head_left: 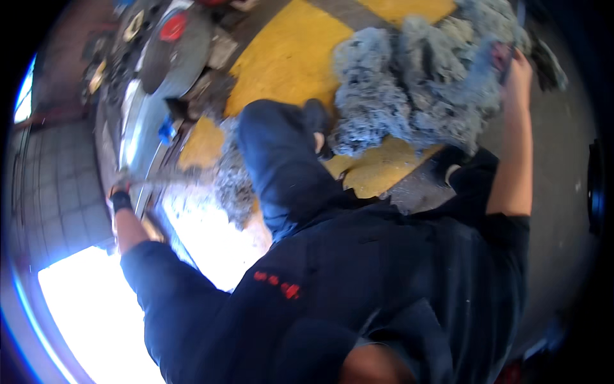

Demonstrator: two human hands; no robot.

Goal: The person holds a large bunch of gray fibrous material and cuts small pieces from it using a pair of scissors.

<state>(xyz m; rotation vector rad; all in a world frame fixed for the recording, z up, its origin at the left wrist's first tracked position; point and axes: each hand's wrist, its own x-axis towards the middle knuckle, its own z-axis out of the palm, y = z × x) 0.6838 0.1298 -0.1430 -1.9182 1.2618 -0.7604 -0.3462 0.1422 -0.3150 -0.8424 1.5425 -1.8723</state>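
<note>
A big heap of fluffy grey-blue fibre (384, 89) spreads over the floor in front of me to the right. At its far right edge my right hand (519, 70) is closed on something thin and dark, which the blur hides. A reddish patch shows beside those fingers. Far out to the left, my left hand (119, 189), dark around the wrist, is closed next to a metal edge. A blurred greyish streak runs from it toward a smaller clump of grey fibre (233, 176) beside my left leg.
Yellow panels (281, 57) mark the dark floor. A grey disc (178, 54) with a red centre stands at the upper left among cluttered parts. Near it is a small blue object (167, 130). Glaring light washes out the lower left, below a gridded panel (64, 185).
</note>
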